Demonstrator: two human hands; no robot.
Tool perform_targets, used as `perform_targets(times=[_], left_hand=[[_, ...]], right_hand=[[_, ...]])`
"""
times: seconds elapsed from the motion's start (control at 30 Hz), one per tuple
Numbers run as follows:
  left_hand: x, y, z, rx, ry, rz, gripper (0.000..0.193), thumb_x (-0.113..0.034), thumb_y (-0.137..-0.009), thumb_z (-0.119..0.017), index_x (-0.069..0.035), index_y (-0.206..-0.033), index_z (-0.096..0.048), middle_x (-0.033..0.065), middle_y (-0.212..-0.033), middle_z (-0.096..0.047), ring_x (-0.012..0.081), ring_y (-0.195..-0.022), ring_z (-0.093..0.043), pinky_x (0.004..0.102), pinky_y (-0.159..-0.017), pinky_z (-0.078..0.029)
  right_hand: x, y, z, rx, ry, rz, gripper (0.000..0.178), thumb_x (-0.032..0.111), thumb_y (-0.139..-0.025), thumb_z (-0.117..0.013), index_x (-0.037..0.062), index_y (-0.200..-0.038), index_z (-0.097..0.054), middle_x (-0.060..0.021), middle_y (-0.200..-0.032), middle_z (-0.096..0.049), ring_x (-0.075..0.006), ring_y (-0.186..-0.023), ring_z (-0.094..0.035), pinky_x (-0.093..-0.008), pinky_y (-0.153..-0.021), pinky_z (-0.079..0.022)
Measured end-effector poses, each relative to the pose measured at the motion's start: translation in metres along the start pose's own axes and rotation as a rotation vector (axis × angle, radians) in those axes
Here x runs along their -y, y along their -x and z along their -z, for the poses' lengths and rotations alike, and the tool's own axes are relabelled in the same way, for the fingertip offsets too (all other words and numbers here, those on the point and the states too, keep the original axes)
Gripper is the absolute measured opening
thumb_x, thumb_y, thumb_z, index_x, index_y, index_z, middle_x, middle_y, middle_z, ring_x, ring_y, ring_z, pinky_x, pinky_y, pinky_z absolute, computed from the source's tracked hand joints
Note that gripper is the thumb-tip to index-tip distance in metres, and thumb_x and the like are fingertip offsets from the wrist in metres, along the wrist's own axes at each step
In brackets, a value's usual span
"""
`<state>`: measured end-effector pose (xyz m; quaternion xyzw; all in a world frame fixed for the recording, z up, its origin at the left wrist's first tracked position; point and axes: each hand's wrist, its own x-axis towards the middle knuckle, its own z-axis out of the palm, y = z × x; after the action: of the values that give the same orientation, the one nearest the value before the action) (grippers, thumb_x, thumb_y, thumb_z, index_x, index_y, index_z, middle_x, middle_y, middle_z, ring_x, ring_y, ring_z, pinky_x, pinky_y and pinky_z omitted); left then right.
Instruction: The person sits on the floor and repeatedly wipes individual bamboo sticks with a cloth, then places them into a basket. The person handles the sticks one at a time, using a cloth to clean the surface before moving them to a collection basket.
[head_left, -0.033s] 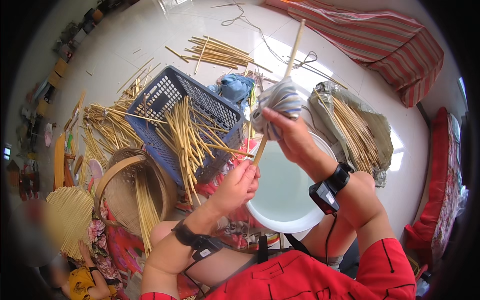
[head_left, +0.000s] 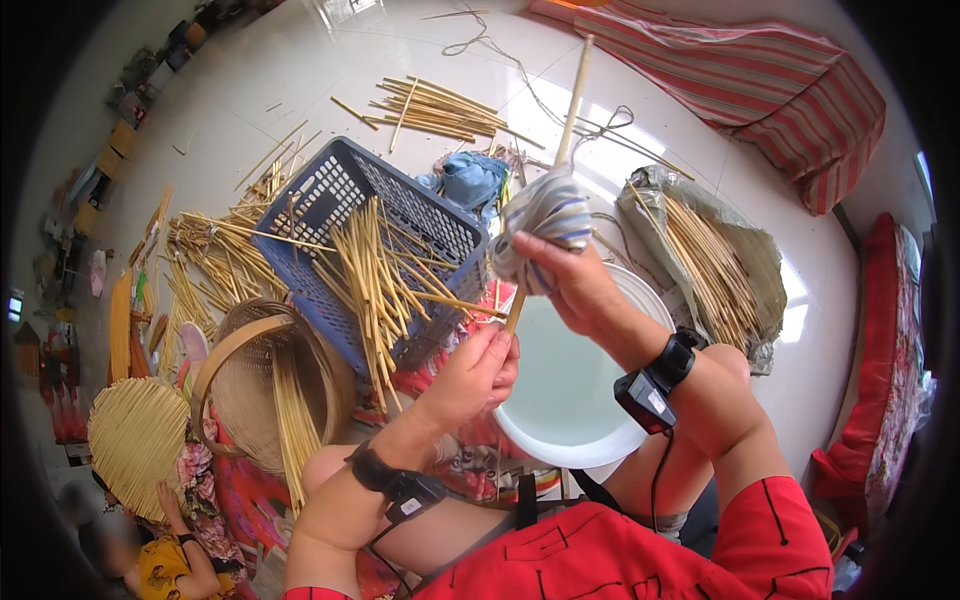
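Observation:
A long tan reed stalk (head_left: 574, 100) slants up and away from me. Its lower end is pinched in the fingers of my left hand (head_left: 472, 372). Higher up, my right hand (head_left: 568, 282) is closed round a striped, bunched cloth (head_left: 548, 212) wrapped about the stalk; the part inside the cloth is hidden. Below my hands stands a white basin (head_left: 570, 457) holding cloudy, pale liquid. To the left, a dark blue plastic crate (head_left: 300, 285) carries a heap of similar stalks (head_left: 372, 290), some sticking out close to my left hand.
An olive sack (head_left: 765, 265) with more stalks lies at right. A wicker basket (head_left: 215, 375) stands at left, near another person's hand (head_left: 172, 505) by a round woven straw piece (head_left: 137, 430). Loose stalks (head_left: 440, 110), blue cloth (head_left: 472, 180) and cord lie on the floor beyond.
My right hand and the striped cloth have slid slightly down the stalk toward my left hand. The stalk's upper tip has shifted a little left. My left hand has barely moved.

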<state>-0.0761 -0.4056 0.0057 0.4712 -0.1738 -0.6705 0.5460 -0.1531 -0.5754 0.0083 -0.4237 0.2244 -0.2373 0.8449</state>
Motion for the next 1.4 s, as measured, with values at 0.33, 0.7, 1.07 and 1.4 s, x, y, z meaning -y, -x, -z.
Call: perform_targets(times=[0.33, 0.7, 1.07, 1.4], left_hand=[[-0.007, -0.008, 0.004, 0.105, 0.327, 0.139, 0.034, -0.038, -0.101, -0.032, -0.013, -0.078, -0.037, -0.0053, -0.059, -0.030, 0.0034, -0.044, -0.022, 0.0191, -0.038, -0.016], [0.001, 0.016, 0.004, 0.342, 0.246, 0.413, 0.047, -0.048, -0.100, -0.026, -0.014, -0.069, -0.031, -0.0057, -0.055, -0.027, 0.0018, -0.042, -0.018, 0.0172, -0.035, -0.015], [0.010, 0.016, 0.012, 0.426, 0.194, 0.414, 0.047, -0.051, -0.099, -0.028, -0.014, -0.069, -0.033, -0.0048, -0.056, -0.028, 0.0023, -0.042, -0.019, 0.0179, -0.036, -0.017], [-0.003, 0.008, 0.003, 0.196, -0.007, 0.161, 0.044, -0.046, -0.101, -0.025, -0.013, -0.073, -0.033, -0.0048, -0.057, -0.027, 0.0037, -0.044, -0.021, 0.0208, -0.038, -0.019]], right_hand=[[-0.008, 0.011, -0.011, 0.018, 0.069, -0.118, 0.036, 0.010, -0.076, -0.075, 0.0026, -0.108, -0.059, -0.0053, -0.097, -0.063, -0.0150, -0.087, -0.061, -0.0293, -0.077, -0.049], [0.080, -0.025, 0.041, -0.275, 0.000, 0.273, 0.026, 0.016, -0.083, -0.071, 0.0007, -0.100, -0.059, -0.0061, -0.089, -0.063, -0.0156, -0.079, -0.063, -0.0280, -0.064, -0.049], [0.066, -0.030, 0.042, -0.191, -0.103, 0.298, 0.030, 0.019, -0.085, -0.068, 0.0013, -0.106, -0.057, -0.0067, -0.096, -0.061, -0.0158, -0.085, -0.061, -0.0294, -0.070, -0.051], [0.018, 0.008, 0.001, -0.048, 0.043, 0.003, 0.036, 0.019, -0.081, -0.073, 0.0027, -0.110, -0.059, -0.0063, -0.100, -0.063, -0.0156, -0.090, -0.061, -0.0302, -0.080, -0.049]])
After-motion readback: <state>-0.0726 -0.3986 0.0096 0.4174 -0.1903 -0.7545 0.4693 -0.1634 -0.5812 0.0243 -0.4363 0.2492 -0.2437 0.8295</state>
